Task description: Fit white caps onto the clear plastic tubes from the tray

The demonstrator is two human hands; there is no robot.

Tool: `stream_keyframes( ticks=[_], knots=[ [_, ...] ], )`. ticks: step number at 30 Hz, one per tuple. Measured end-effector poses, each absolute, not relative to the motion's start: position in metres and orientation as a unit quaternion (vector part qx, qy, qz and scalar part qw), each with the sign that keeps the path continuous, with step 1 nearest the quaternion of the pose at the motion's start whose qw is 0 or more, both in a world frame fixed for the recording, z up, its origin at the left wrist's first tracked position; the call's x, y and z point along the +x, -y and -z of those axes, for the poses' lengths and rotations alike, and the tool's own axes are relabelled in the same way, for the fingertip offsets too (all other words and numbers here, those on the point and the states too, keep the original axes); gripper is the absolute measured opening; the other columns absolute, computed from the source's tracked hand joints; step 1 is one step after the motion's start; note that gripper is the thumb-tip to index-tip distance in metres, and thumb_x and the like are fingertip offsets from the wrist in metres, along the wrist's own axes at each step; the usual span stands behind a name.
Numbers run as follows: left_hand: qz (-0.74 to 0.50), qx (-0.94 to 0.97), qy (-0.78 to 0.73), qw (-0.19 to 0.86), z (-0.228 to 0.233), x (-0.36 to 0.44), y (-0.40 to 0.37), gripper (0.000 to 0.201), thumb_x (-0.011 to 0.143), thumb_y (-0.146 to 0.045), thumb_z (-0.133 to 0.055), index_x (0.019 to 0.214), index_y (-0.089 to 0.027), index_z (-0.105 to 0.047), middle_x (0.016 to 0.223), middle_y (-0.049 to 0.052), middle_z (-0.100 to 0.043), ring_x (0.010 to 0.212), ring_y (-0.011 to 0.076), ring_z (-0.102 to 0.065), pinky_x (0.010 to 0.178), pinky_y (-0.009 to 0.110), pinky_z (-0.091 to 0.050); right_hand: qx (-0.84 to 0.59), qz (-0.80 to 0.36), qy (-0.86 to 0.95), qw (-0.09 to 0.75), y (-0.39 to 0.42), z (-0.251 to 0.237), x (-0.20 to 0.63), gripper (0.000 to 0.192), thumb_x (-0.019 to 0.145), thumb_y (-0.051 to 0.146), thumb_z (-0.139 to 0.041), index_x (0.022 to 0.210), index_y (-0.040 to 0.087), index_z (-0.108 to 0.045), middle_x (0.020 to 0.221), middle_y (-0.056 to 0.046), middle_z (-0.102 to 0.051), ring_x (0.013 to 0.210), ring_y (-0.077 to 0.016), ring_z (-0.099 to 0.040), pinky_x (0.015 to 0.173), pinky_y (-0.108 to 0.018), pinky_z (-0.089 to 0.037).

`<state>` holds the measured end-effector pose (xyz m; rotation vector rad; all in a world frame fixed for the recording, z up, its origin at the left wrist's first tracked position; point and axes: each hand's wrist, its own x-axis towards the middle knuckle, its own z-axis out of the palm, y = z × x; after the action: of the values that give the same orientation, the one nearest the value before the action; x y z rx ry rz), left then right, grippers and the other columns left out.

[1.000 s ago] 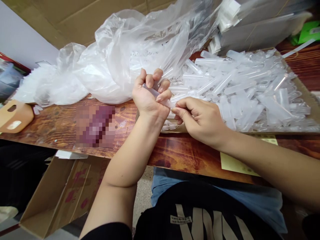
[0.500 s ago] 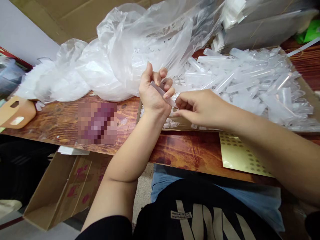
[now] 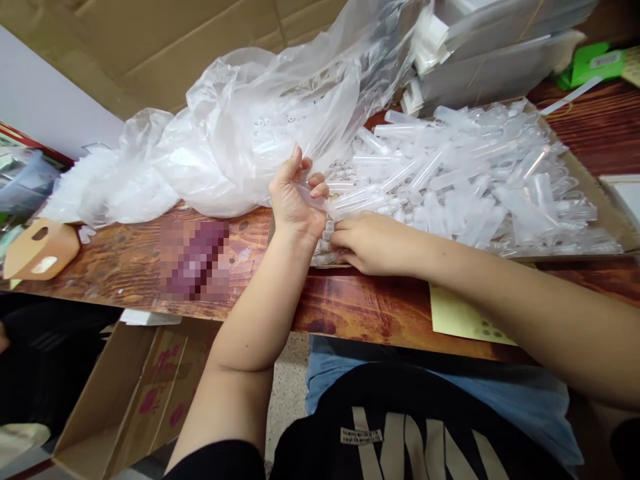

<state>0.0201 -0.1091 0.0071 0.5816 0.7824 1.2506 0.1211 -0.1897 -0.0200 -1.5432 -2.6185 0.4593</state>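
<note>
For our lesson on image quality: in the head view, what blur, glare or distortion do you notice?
Head view: a pixelated patch masks part of the wooden table; the crumpled plastic bag shows white glare; the pile of clear tubes merges into haze; wide-angle stretch enlarges the right forearm; the left hand and right hand are sharp.

A yellow sheet lies on the wooden table.

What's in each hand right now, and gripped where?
The left hand holds a clear plastic tube across its curled fingers, gripped mid-length. The right hand rests knuckles-up at the tube pile; whether it holds anything cannot be told.
</note>
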Motion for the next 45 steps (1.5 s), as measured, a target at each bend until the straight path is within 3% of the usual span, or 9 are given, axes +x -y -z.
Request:
stream_keyframes(
  ticks=[5,13,27,30,32,35,37,41,45],
  knots=[
    [-0.546,0.266,-0.338,0.719,-0.008,0.013,0.103,0.039,0.094,-0.041,-0.073,0.067,-0.021,-0.054,0.066,0.0,-0.053,0.048,0.0067,-0.039,0.037,0.02,-0.028,-0.523,-0.142,0.837,0.073,0.192,0.018,0.134,0.01,0.091,0.014,-0.061,0.094,0.015,-0.07,0.1,-0.013,-0.073,0.093,-0.0276,-0.069,0.081,-0.036,-0.048],
    [-0.559,0.272,-0.296,0.725,-0.012,0.005,0.099,0.046,0.096,-0.038,-0.068,0.057,-0.022,-0.049,0.067,0.003,-0.057,0.046,0.0092,-0.034,0.034,0.024,-0.025,-0.581,-0.115,0.715,0.37,0.199,0.021,0.152,0.006,0.09,0.026,-0.059,0.094,0.022,-0.06,0.085,-0.006,-0.069,0.076,-0.0222,-0.065,0.07,-0.034,-0.051],
    [-0.537,0.269,-0.29,0.745,-0.019,0.007,0.118,0.056,0.102,-0.041,-0.061,0.055,-0.02,-0.039,0.078,0.008,-0.061,0.059,0.0135,-0.046,0.038,0.024,-0.026,-0.491,0.108,0.79,0.351,0.209,0.026,0.13,0.04,0.109,0.02,-0.03,0.104,0.017,-0.07,0.089,-0.011,-0.069,0.085,-0.0234,-0.064,0.084,-0.035,-0.05],
    [-0.541,0.275,-0.289,0.74,-0.021,0.006,0.121,0.053,0.1,-0.042,-0.064,0.057,-0.021,-0.041,0.076,0.007,-0.06,0.059,0.0139,-0.046,0.037,0.024,-0.026,-0.506,0.004,0.74,0.444,0.21,0.026,0.125,0.032,0.109,0.029,-0.039,0.1,0.015,-0.066,0.086,-0.01,-0.067,0.082,-0.0226,-0.064,0.081,-0.035,-0.051],
    [-0.545,0.268,-0.284,0.742,-0.023,0.007,0.123,0.051,0.105,-0.039,-0.057,0.06,-0.02,-0.042,0.074,0.005,-0.058,0.055,0.0117,-0.044,0.036,0.023,-0.024,-0.524,-0.177,0.676,0.487,0.209,0.024,0.123,0.033,0.109,0.039,-0.042,0.092,0.017,-0.061,0.074,-0.005,-0.061,0.068,-0.0188,-0.059,0.07,-0.032,-0.05],
    [-0.544,0.247,-0.281,0.751,-0.026,0.009,0.126,0.048,0.111,-0.032,-0.04,0.065,-0.019,-0.044,0.071,0.003,-0.054,0.049,0.0084,-0.039,0.034,0.02,-0.021,-0.506,-0.484,0.555,0.449,0.205,0.021,0.124,0.052,0.11,0.061,-0.036,0.082,0.021,-0.054,0.055,0.003,-0.045,0.046,-0.0125,-0.04,0.052,-0.028,-0.04],
    [-0.545,0.245,-0.284,0.75,-0.029,0.01,0.128,0.048,0.112,-0.031,-0.037,0.066,-0.019,-0.043,0.071,0.002,-0.053,0.048,0.0078,-0.038,0.033,0.019,-0.022,-0.489,-0.528,0.532,0.447,0.202,0.024,0.125,0.054,0.106,0.069,-0.039,0.084,0.022,-0.052,0.057,0.003,-0.047,0.046,-0.0116,-0.038,0.048,-0.028,-0.038],
    [-0.547,0.227,-0.257,0.763,-0.035,0.009,0.132,0.047,0.113,-0.027,-0.033,0.067,-0.019,-0.039,0.067,0.0,-0.048,0.047,0.0057,-0.037,0.032,0.014,-0.021,-0.487,-0.307,0.585,0.571,0.201,0.041,0.122,0.043,0.091,0.056,-0.074,0.103,0.025,-0.047,0.085,0.001,-0.059,0.065,-0.0134,-0.054,0.057,-0.027,-0.046],
    [-0.546,0.245,-0.253,0.76,-0.037,0.007,0.133,0.047,0.113,-0.024,-0.034,0.067,-0.019,-0.038,0.069,0.001,-0.049,0.047,0.0067,-0.037,0.032,0.016,-0.022,-0.468,-0.131,0.651,0.584,0.204,0.047,0.119,0.015,0.098,0.029,-0.062,0.1,0.025,-0.048,0.085,0.001,-0.058,0.069,-0.0138,-0.055,0.066,-0.03,-0.048]
  ],
)
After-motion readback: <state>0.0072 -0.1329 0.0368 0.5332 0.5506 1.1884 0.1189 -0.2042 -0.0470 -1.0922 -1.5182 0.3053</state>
